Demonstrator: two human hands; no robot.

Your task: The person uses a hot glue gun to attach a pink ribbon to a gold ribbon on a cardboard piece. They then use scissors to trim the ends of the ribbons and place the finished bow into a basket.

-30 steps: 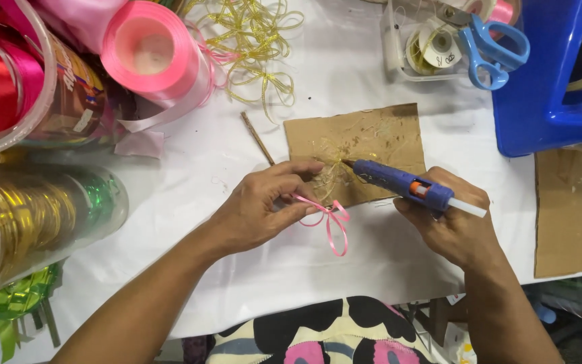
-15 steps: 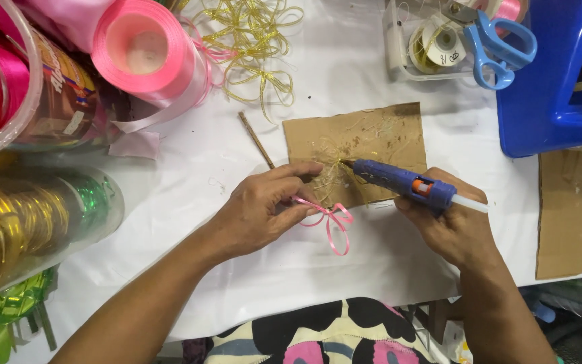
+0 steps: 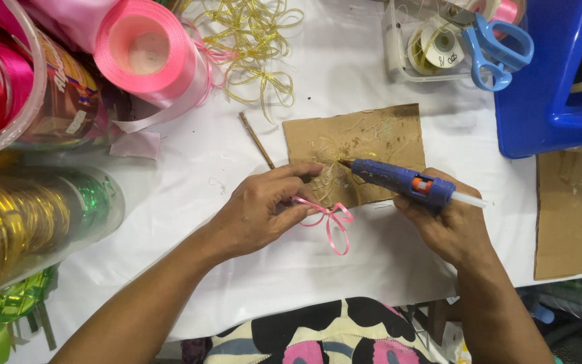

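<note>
pink ribbon bow (image 3: pixel 330 222) is lying at the near edge of the cardboard scrap (image 3: pixel 372 145), its loops hanging onto the white table cover (image 3: pixel 190 168). the left hand (image 3: pixel 264 209) is pinching the bow's knot between closed fingertips, seemingly pinning it flat so it cannot slide. the right hand (image 3: pixel 449 226) is wrapped fully around the blue glue gun (image 3: pixel 399 180), aiming the nozzle at the cardboard just above the bow; the scrap seems to be serving as a guard for the cloth. whether glue is coming out is too small to tell. the thin stick (image 3: pixel 257 140) is disappearing under the left fingers. the spools at left and the blue scissors (image 3: pixel 496 47) at top are cut off.
</note>
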